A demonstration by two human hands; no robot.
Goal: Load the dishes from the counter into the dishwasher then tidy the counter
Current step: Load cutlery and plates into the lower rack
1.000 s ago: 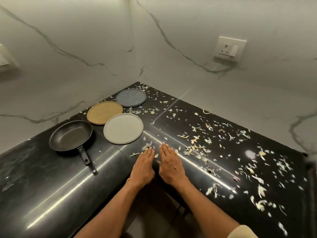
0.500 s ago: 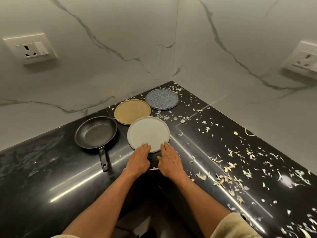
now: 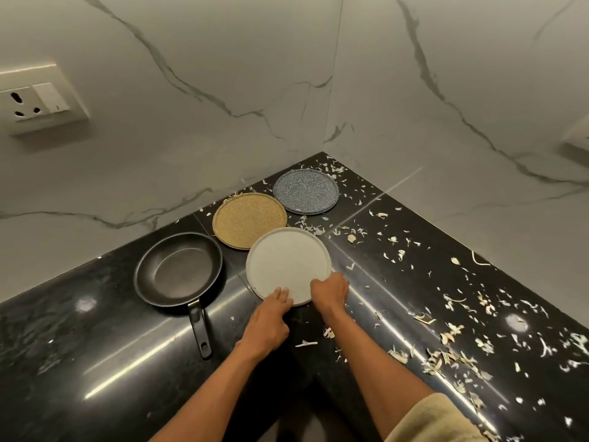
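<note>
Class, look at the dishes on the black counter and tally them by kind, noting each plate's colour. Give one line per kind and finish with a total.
Plates: 3, the white plate, the tan plate and the blue speckled plate
Frying pans: 1, the black frying pan
Total: 4 dishes

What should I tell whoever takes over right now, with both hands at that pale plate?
Left hand: fingers lie on the near rim of the white plate.
Right hand: fingers curl round the plate's near right edge.
Things: the white plate overlaps the tan plate; the blue speckled plate sits in the corner; the black frying pan is left of the white plate. All are on the black counter.
Done: nothing loaded yet; no dishwasher in view.
Left: load three plates and the pan, then clear the peel scraps strewn over the counter's right side.
</note>
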